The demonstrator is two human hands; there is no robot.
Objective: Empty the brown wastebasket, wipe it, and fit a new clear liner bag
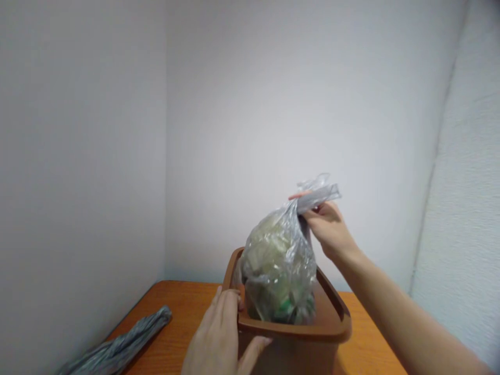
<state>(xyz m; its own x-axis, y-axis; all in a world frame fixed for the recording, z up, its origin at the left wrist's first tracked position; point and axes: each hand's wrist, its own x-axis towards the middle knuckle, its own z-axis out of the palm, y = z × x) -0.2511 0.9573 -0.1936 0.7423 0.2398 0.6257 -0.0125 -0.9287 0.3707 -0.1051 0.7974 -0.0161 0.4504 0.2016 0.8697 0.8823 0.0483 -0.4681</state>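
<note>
A filled, see-through plastic bag (279,260) hangs by its gathered neck from my right hand (326,221), whose fingers are closed around it. Pale greenish and green contents show through the film, but I cannot make out what they are. The bag's lower part is within the opening of a brown plastic bin (292,329). My left hand (221,333) grips the bin's rim at the near left corner, thumb on the outside front and fingers over the side edge.
The bin stands on an orange-brown wooden table (187,302). A twisted grey plastic bag (125,338) lies at the table's left side. White walls (273,104) rise behind and on both sides.
</note>
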